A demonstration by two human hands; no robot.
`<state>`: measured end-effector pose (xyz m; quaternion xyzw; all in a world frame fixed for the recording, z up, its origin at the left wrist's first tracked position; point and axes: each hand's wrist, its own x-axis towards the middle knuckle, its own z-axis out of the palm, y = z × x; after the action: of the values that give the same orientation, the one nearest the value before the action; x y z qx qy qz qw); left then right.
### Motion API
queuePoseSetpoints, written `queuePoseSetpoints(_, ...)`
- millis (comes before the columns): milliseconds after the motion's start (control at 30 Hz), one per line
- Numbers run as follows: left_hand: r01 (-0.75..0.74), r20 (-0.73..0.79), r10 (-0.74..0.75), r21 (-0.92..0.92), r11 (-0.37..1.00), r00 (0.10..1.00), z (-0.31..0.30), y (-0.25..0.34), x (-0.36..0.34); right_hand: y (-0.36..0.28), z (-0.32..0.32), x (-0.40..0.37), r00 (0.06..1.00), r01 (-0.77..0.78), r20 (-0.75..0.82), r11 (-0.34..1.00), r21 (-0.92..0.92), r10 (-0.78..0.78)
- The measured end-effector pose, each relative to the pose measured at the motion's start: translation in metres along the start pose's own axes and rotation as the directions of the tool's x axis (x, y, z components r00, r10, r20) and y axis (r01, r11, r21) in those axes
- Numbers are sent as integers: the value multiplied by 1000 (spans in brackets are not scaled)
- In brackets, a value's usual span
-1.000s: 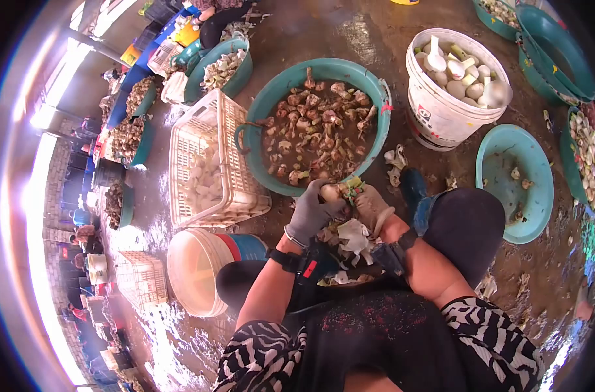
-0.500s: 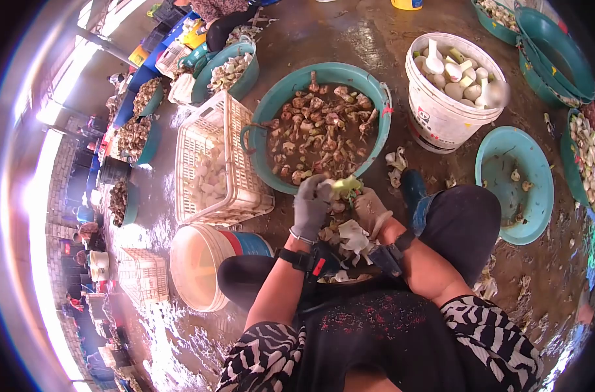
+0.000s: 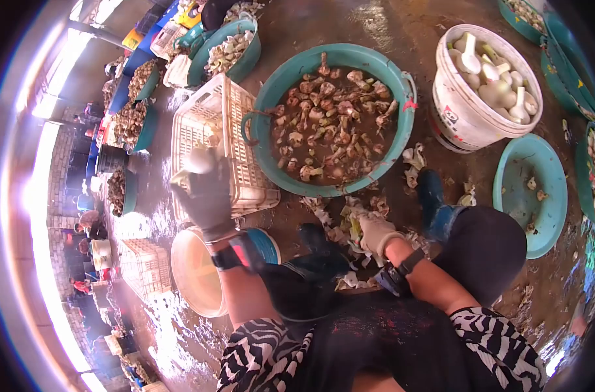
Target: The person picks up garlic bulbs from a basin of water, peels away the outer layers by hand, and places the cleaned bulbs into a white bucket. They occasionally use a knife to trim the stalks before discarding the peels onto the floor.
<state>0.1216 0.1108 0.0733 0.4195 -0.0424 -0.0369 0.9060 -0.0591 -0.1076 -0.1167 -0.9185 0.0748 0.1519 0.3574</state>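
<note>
My left hand [image 3: 209, 196], in a grey glove and smeared by motion, is raised over the near end of the white plastic crate [image 3: 246, 153]. A pale garlic bulb [image 3: 201, 160] shows at its curled fingers. My right hand [image 3: 377, 234], in a light glove, is low between my knees, just below the green tub. Its fingers are closed among garlic peels [image 3: 337, 235] and a green scrap; what they hold is hidden. Unpeeled garlic bulbs [image 3: 330, 114] lie in brownish water in the green tub [image 3: 266, 104].
A white bucket [image 3: 451, 111] full of peeled garlic stands to the right of the tub. Nearer me is a teal basin [image 3: 552, 196] with a few scraps. An open bucket [image 3: 193, 274] sits by my left knee. Wet floor and more garlic tubs [image 3: 245, 65] surround these.
My left hand has left my right hand and swung left and up to the crate with a garlic bulb. My right hand has dropped slightly toward the peels. The view has shifted a little.
</note>
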Motion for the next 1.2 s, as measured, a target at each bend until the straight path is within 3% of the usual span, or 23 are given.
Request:
queuePoseSetpoints(33,-49,-91,32,-189,981,995,-11,16,16,-9,-11,-4,998,37,-37,992,-118,-42)
queuePoseSetpoints(67,107,150,-91,-106,989,984,-71,4,44,-15,-23,5,990,-8,140,989,-148,29)
queuePoseSetpoints(100,233,-249,-195,133,963,949,-76,-24,56,-18,-26,11,991,-14,129,994,-105,27)
queuePoseSetpoints(133,176,-26,-292,848,501,956,-73,-54,61,-19,-27,18,993,-22,116,998,-64,29)
queuePoseSetpoints(167,-290,199,-371,934,-208,907,-70,-83,65,-19,-28,25,994,-30,101,999,-26,32)
queuePoseSetpoints(200,38,48,-359,972,231,932,-70,-125,61,-14,-23,30,999,-16,43,994,108,12)
queuePoseSetpoints(267,-258,-38,-688,911,-322,724,-83,-174,80,-6,-14,38,999,-24,45,976,215,15)
queuePoseSetpoints(367,-354,-132,-723,804,-478,678,-109,-219,90,-4,-13,45,999,-53,12,941,335,52)
queuePoseSetpoints(400,-296,-202,-671,781,-550,714,-101,-223,93,-5,-18,48,998,-65,6,925,374,68)
queuePoseSetpoints(500,-189,-231,-763,889,-418,604,-79,-207,99,-4,-15,54,989,-85,-38,761,643,143)
queuePoseSetpoints(567,-139,-117,-757,954,-266,642,-49,-184,78,9,15,66,971,-16,-115,533,846,211)
queuePoseSetpoints(600,-115,-61,-745,976,-182,664,-35,-174,64,6,11,66,955,117,-227,459,881,192)
queuePoseSetpoints(700,-282,159,-786,959,-19,597,3,-157,18,-10,-7,70,972,151,-201,325,934,125)
queuePoseSetpoints(733,-294,205,-739,956,11,641,4,-155,2,-6,-7,67,954,172,-273,520,837,122)
queuePoseSetpoints(833,-313,306,-611,945,99,730,7,-151,-38,-19,-44,45,968,-47,35,41,998,248)
queuePoseSetpoints(867,-293,308,-593,948,126,744,8,-149,-47,15,-12,58,990,-67,77,-81,994,121)
queuePoseSetpoints(933,-339,352,-547,932,130,759,12,-141,-58,6,-21,45,997,-19,19,-3,1000,71)
queuePoseSetpoints(1133,0,226,-612,938,347,758,10,-131,-78,-11,-49,14,995,51,-35,180,982,-94)
queuePoseSetpoints(1200,341,102,-641,778,528,761,14,-131,-89,-5,-45,15,993,95,-73,279,956,-88)
